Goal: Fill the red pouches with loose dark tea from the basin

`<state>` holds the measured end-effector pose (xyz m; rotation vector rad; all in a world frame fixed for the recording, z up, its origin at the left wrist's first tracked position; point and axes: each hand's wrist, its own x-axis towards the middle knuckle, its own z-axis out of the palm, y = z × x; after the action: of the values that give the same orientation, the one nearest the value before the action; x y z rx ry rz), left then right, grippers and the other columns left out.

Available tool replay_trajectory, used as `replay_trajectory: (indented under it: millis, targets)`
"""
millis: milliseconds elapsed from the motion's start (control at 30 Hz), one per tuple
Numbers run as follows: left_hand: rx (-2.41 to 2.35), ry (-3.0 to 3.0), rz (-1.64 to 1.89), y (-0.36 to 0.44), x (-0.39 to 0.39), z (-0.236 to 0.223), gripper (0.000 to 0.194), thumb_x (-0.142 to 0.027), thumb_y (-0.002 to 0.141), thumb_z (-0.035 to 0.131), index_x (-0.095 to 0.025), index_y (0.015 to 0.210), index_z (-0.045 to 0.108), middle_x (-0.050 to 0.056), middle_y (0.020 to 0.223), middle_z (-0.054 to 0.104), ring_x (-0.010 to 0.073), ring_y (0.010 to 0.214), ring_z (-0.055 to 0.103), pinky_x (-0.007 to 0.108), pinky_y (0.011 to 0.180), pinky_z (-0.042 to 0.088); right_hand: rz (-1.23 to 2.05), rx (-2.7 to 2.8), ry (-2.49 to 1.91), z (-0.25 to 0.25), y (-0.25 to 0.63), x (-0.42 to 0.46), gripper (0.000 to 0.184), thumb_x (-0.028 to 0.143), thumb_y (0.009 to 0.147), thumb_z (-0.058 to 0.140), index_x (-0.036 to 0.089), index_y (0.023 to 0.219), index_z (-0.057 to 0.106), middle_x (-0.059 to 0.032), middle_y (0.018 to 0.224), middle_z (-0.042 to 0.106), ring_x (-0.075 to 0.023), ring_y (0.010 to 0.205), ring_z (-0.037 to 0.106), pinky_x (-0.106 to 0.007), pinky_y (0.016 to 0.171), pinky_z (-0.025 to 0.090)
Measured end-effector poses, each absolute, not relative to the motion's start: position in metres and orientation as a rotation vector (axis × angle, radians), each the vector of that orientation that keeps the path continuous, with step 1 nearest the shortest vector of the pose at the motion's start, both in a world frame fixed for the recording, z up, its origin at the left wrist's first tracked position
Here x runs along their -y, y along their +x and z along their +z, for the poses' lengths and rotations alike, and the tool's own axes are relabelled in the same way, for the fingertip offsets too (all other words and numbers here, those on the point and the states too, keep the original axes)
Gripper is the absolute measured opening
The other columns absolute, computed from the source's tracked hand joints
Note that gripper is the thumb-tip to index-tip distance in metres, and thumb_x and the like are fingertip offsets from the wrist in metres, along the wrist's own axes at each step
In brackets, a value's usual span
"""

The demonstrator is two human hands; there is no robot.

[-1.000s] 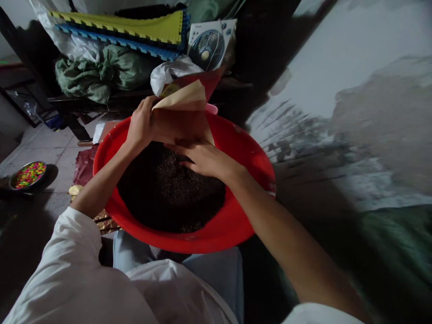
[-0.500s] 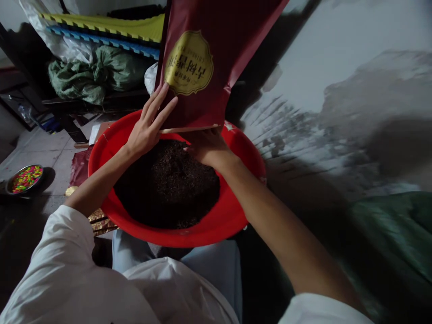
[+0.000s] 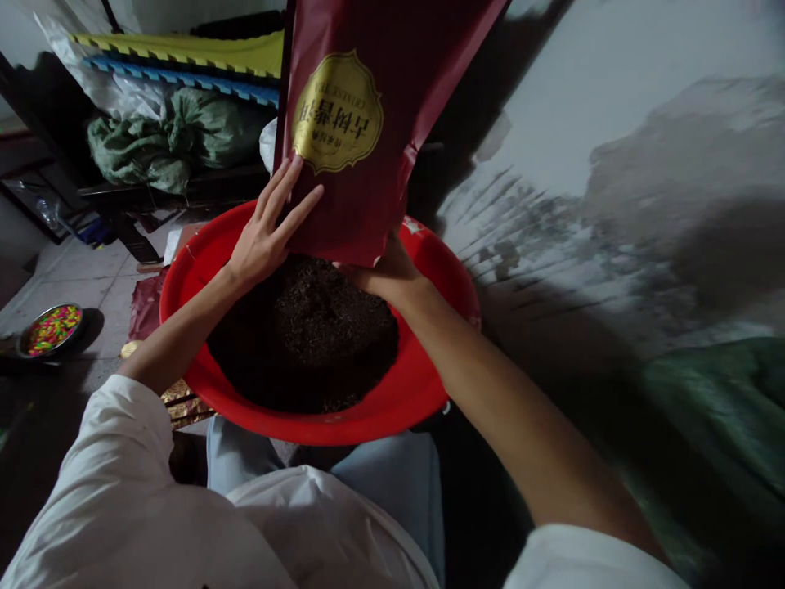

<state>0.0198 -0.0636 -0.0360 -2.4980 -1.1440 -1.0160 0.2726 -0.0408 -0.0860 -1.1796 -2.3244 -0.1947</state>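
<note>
A dark red foil bag [image 3: 349, 139] with a gold oval label [image 3: 337, 112] reading "Chinese Tea" is shown upright in the frame, its lettering upside down. The top of the bag extends beyond the upper edge of the view, and its lower end is held just above a mound of dark loose tea [image 3: 300, 335]. The mound is contained in a large red plastic basin [image 3: 319, 429], over whose centre the bag is positioned.

The left hand [image 3: 266, 233] is laid against the side of the bag, with the grip spread apart and the fingertips [image 3: 295, 164] touching the bag near its left edge. The right hand [image 3: 383, 274] is placed at the lower end of the bag; its fingers are hidden behind the bag, so whether that grip is together or apart cannot be determined.

White sleeves [image 3: 91, 483] cover both upper arms, and pale blue jeans [image 3: 392, 466] are seen below the basin. To the left, a steel bowl [image 3: 49, 331] of brightly coloured pieces is seen on the tiled floor [image 3: 61, 278], near a crumpled dark red wrapper [image 3: 145, 309]. A green sack [image 3: 141, 143] and yellow and blue foam mats [image 3: 184, 53] are stacked behind. A stained wall [image 3: 613, 123] occupies the right.
</note>
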Motion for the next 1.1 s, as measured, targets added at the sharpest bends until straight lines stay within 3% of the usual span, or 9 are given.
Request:
replay_trajectory:
  millis: [167, 267, 433, 633, 867, 1000, 1100]
  targets:
    - [1.205, -2.397, -1.029, 0.018, 0.06, -0.038, 0.052, -0.035, 0.112, 0.049, -0.031, 0.163, 0.054, 0.007, 0.183, 0.035, 0.0313, 0.176, 0.02, 0.064, 0.143, 0.022, -0.231, 2.46, -1.127, -0.094, 0.275, 0.037, 0.074, 0.026, 0.102, 0.063, 0.032, 0.174, 0.046, -0.007, 0.172, 0.054, -0.0402, 0.172, 0.026, -0.077, 0.141, 0.008]
    - [1.212, -2.339, -1.09, 0.013, 0.054, -0.039, 0.05, -0.046, 0.112, 0.053, -0.027, 0.158, 0.057, 0.01, 0.18, 0.04, 0.0328, 0.172, 0.031, 0.062, 0.142, 0.025, -0.217, 2.497, -1.087, -0.094, 0.273, 0.04, 0.065, 0.021, 0.106, 0.054, 0.035, 0.17, 0.051, -0.0059, 0.175, 0.051, -0.042, 0.167, 0.034, -0.084, 0.136, 0.006]
    - [1.355, -2.271, -1.226, 0.002, 0.044, -0.039, 0.037, -0.042, 0.115, 0.046, -0.025, 0.139, 0.067, 0.014, 0.152, 0.067, 0.031, 0.152, 0.057, 0.052, 0.132, 0.045, -0.181, 2.458, -1.081, -0.085, 0.269, 0.046, 0.067, 0.007, 0.106, 0.039, 0.036, 0.162, 0.062, -0.0057, 0.174, 0.053, -0.0391, 0.17, 0.028, -0.086, 0.133, 0.005]
    - [1.532, -2.172, -1.265, -0.007, 0.037, -0.039, 0.032, -0.038, 0.116, 0.045, -0.023, 0.126, 0.072, 0.013, 0.126, 0.076, 0.0284, 0.127, 0.071, 0.043, 0.114, 0.057, -0.21, 2.432, -1.132, -0.079, 0.267, 0.051, 0.068, 0.012, 0.103, 0.05, 0.037, 0.166, 0.057, -0.0063, 0.177, 0.047, -0.0465, 0.169, 0.029, -0.095, 0.127, 0.011]
    - [1.554, -2.159, -1.237, -0.007, 0.038, -0.04, 0.026, -0.031, 0.113, 0.05, -0.022, 0.121, 0.073, 0.012, 0.123, 0.077, 0.0264, 0.116, 0.073, 0.04, 0.107, 0.059, -0.215, 2.358, -1.164, -0.079, 0.265, 0.049, 0.051, 0.017, 0.102, 0.05, 0.023, 0.148, 0.072, -0.015, 0.172, 0.051, -0.0416, 0.161, 0.042, -0.083, 0.131, 0.025]
    - [1.561, -2.202, -1.181, -0.003, 0.039, -0.042, 0.028, -0.025, 0.109, 0.051, -0.023, 0.125, 0.073, 0.012, 0.128, 0.077, 0.0272, 0.119, 0.072, 0.042, 0.109, 0.06, -0.166, 2.322, -1.123, -0.08, 0.263, 0.05, 0.046, 0.02, 0.103, 0.052, 0.024, 0.143, 0.075, -0.0146, 0.163, 0.058, -0.0417, 0.153, 0.048, -0.077, 0.128, 0.034]
    - [1.582, -2.26, -1.157, 0.0, 0.039, -0.044, 0.031, -0.024, 0.108, 0.05, -0.023, 0.128, 0.073, 0.013, 0.136, 0.075, 0.028, 0.127, 0.07, 0.044, 0.113, 0.059, -0.115, 2.313, -1.072, -0.083, 0.261, 0.049, 0.036, 0.031, 0.106, 0.056, 0.028, 0.132, 0.08, -0.0127, 0.156, 0.062, -0.04, 0.151, 0.05, -0.071, 0.127, 0.041]
